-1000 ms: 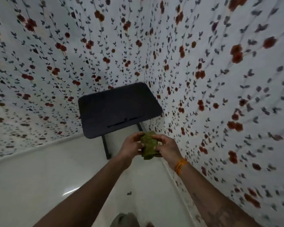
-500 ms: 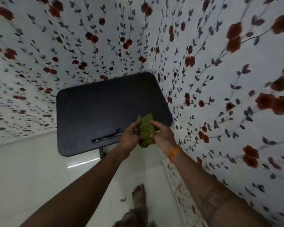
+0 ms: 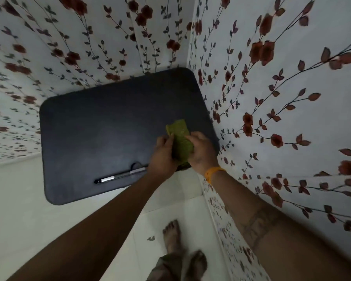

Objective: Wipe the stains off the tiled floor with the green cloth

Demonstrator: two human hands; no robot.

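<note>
A folded green cloth [image 3: 180,138] is gripped between my left hand [image 3: 163,154] and my right hand [image 3: 203,152], above the right front part of a black table. Its upper end sticks out past my fingers. The white tiled floor [image 3: 28,209] lies below, with a small dark stain [image 3: 151,238] just left of my bare feet [image 3: 173,236].
The black table [image 3: 101,126] fills the room's corner, with a pen [image 3: 120,176] lying near its front edge. Flowered wallpaper [image 3: 282,98] covers the walls behind and close on the right. Open floor stretches to the left.
The view has closed in on the table and tilted down, so my feet and the floor stain now show. Both hands still hold the cloth, now over the tabletop.
</note>
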